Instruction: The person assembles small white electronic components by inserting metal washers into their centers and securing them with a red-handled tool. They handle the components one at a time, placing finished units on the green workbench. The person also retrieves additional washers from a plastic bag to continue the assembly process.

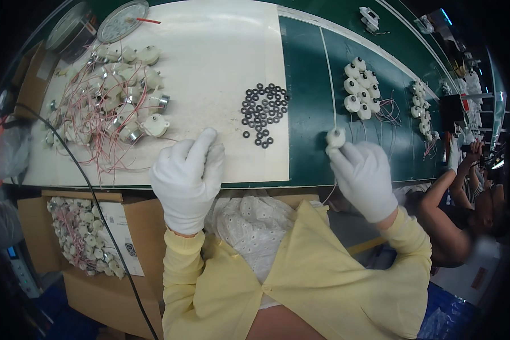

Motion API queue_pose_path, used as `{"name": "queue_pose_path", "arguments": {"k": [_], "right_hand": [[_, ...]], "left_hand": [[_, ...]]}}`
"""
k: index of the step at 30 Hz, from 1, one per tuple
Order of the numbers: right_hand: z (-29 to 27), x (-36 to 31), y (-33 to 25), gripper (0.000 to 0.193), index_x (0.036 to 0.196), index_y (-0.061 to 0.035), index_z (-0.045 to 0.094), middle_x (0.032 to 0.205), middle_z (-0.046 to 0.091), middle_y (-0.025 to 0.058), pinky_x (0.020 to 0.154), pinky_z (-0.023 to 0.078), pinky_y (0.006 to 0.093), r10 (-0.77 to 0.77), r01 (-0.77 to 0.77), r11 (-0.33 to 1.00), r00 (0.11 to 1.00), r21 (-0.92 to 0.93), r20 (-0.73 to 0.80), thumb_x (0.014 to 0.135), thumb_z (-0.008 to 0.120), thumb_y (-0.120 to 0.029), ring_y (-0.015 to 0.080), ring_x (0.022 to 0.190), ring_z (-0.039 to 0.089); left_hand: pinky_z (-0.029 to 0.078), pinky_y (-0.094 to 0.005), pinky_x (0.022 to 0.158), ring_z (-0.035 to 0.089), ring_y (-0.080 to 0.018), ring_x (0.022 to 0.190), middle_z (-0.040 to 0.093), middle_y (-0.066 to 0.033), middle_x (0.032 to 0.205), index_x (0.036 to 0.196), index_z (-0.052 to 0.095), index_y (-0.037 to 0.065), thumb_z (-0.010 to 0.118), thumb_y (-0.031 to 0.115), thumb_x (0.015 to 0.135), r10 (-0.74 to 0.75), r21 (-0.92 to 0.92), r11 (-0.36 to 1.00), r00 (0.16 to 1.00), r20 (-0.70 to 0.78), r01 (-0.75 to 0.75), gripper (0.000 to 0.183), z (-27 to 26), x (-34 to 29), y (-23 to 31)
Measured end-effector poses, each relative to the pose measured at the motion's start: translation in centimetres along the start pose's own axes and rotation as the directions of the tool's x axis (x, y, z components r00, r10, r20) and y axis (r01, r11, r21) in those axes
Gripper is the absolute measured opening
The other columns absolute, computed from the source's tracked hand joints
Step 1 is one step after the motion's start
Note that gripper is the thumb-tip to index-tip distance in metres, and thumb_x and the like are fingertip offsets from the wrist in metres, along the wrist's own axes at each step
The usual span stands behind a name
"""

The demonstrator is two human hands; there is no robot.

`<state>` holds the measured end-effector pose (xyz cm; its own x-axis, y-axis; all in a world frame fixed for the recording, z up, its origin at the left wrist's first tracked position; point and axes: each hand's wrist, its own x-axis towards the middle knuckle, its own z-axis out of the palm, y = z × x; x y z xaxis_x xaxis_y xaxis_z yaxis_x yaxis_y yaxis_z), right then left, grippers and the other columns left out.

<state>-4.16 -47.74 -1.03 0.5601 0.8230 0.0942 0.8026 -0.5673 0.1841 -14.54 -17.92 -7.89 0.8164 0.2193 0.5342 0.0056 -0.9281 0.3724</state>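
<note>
My right hand (365, 177), in a white glove, pinches a small white motor (335, 138) with its fingertips over the green tabletop. A thin wire hangs below that hand. My left hand (188, 180), gloved in white too, is over the near edge of the pale work sheet. Its fingers are bent and drawn together near the thumb; what they hold, if anything, is too small to tell. Between the hands and farther back lie many small black rings (262, 113). Beyond my right hand stands a close group of white motors (360, 89) with black tops and trailing wires.
A tangled heap of white motors (110, 96) with red wires covers the sheet's left side. Below the table edge, an open cardboard box (144, 226) holds more. A black cable (88, 181) crosses the left. Another motor row (420, 110) and a person (450, 221) are at the right.
</note>
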Motion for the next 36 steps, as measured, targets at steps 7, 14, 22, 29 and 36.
{"name": "queue_pose_path", "arguments": {"k": [7,14,22,29,36], "right_hand": [[-1.2,-2.6,1.1,0.025,0.107,-0.0123,0.069,0.093,0.065,0.0013,0.077,0.046,0.0393,0.187,-0.168,0.975,0.974,0.147,-0.129,0.083,0.076,-0.013,0.0248,0.083,0.062],[2.7,0.4,0.0,0.029,0.105,-0.0204,0.067,0.074,0.053,-0.0003,0.068,0.039,0.0391,0.154,-0.128,0.987,0.932,0.099,-0.328,0.080,0.082,-0.022,0.0237,0.068,0.053],[4.1,0.6,3.0,0.022,0.101,-0.0183,0.067,0.073,0.056,0.0016,0.062,0.040,0.0398,0.285,-0.272,0.958,0.883,0.089,-0.372,0.082,0.079,-0.015,0.0246,0.067,0.056],[0.3,-0.3,0.7,0.018,0.090,-0.0160,0.068,0.075,0.059,0.0029,0.065,0.042,0.0386,0.392,-0.186,0.871,0.822,0.456,-0.413,0.079,0.082,-0.013,0.0260,0.069,0.057],[-12.1,-2.0,-5.3,0.026,0.086,-0.0064,0.063,0.076,0.060,0.0068,0.065,0.048,0.0375,0.787,-0.479,0.276,0.610,0.833,0.090,0.073,0.083,-0.017,0.0259,0.066,0.059]], "left_hand": [[0.046,-0.0408,0.059,0.056,-0.0282,0.067,0.062,-0.0046,0.078,0.108,0.075,0.014,0.077,0.019,0.084,0.033,-0.012,0.999,0.995,-0.092,-0.035,0.024,0.5,0.4,-0.2],[0.049,-0.0406,0.073,0.060,-0.0280,0.078,0.067,-0.0072,0.088,0.115,0.074,0.011,0.070,0.016,0.093,0.016,-0.004,1.000,1.000,-0.020,-0.016,0.023,0.3,0.2,-0.1],[0.049,-0.0411,0.074,0.061,-0.0285,0.079,0.068,-0.0078,0.089,0.115,0.074,0.011,0.069,0.016,0.094,-0.001,0.005,1.000,1.000,-0.010,0.001,0.023,0.2,0.1,0.1],[0.050,-0.0405,0.073,0.062,-0.0285,0.077,0.068,-0.0095,0.088,0.114,0.075,0.007,0.068,0.012,0.094,-0.109,0.026,0.994,0.994,-0.015,0.109,0.021,0.7,0.7,1.0],[0.050,-0.0420,0.067,0.063,-0.0305,0.074,0.071,-0.0081,0.086,0.103,0.077,0.011,0.074,0.018,0.091,-0.008,0.024,1.000,0.992,-0.127,0.011,0.015,1.2,1.0,0.2]]}}
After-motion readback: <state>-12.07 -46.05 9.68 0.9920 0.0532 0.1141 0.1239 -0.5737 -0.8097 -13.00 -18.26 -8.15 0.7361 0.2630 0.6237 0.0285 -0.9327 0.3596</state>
